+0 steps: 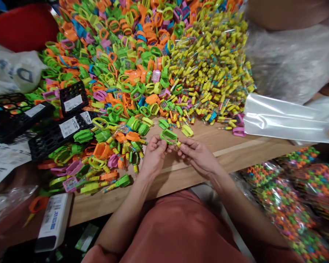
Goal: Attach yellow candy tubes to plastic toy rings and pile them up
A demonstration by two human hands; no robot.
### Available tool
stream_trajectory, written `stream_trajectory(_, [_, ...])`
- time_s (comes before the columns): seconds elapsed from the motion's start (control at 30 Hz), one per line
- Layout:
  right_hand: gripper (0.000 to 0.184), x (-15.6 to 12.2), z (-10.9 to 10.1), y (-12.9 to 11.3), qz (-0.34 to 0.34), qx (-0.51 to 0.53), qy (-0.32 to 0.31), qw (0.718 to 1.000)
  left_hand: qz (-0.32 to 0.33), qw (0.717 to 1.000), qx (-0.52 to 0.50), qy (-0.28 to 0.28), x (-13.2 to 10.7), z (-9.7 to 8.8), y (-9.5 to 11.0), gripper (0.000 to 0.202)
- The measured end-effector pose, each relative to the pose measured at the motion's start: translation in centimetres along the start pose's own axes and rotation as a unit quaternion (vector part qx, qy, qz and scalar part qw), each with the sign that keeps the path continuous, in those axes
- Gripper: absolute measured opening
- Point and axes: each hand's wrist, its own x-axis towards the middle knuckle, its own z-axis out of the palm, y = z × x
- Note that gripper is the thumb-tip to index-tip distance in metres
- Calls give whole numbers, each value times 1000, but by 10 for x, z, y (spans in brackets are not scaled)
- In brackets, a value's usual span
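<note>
In the head view, two hands pinch one green plastic loop [168, 137] between them, fingers closed on it: the left hand [153, 155] at its near side, the right hand [199, 157] at its right end. It sits just above a bare strip of the wooden table [120, 206], which runs to the near edge. Beyond lie a heap of mixed plastic loops [120, 62], a heap of yellow tubes [211, 69], and four black grid racks [59, 135]. One flat clear plastic bag [285, 118] lies at the right.

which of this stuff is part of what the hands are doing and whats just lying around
In use: left hand, right hand, green plastic loop, yellow tube, coloured loop heap, yellow tube heap.

Lying about: black plastic racks, white box, filled plastic bags.
</note>
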Motion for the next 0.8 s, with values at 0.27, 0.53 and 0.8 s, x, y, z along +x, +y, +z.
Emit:
stream_trajectory(0.27, [45, -2, 0, 0, 27, 27, -16, 999, 14, 1000, 11, 10, -4, 4, -3, 49])
stream_trajectory(0.53, [46, -2, -1, 3, 11, 14, -32, 999, 18, 1000, 19, -6, -4, 6, -8, 47])
stream_trajectory(0.8, [45, 2, 0, 7, -20, -72, -34, 997, 93, 984, 152, -11, -13, 4, -11, 34])
